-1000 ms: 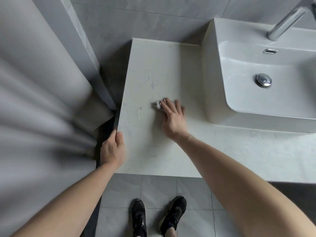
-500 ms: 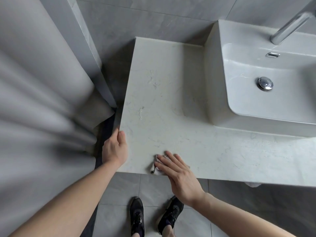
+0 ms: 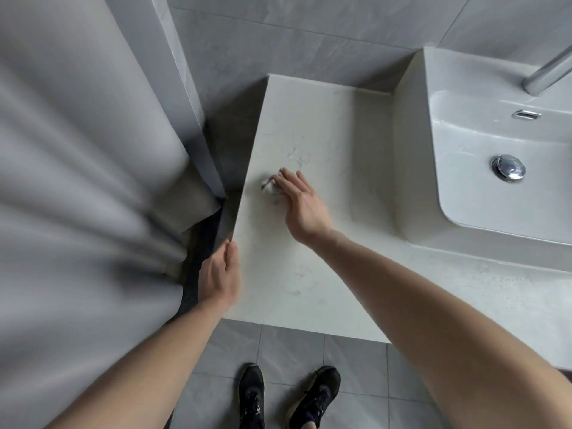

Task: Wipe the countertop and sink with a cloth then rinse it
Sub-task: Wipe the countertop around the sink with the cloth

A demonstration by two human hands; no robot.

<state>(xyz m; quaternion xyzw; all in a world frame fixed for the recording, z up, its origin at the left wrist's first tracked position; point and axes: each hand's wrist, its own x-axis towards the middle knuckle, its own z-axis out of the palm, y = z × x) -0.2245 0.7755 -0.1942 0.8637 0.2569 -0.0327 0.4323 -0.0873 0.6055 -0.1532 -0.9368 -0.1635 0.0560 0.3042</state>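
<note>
A pale marble countertop runs from the left wall to a white vessel sink at the right. My right hand lies flat on the counter near its left edge, pressing a small crumpled white cloth under the fingertips; only a corner of the cloth shows. My left hand grips the counter's left edge near the front corner. The sink has a chrome drain plug and a chrome tap above it.
A grey shower curtain hangs close at the left. Grey tiled wall stands behind the counter. My black shoes stand on the grey tiled floor below the counter's front edge.
My right hand slid the cloth from the middle of the counter back to the front edge, then forward and left to near the left edge. My left hand kept its grip on the edge.
</note>
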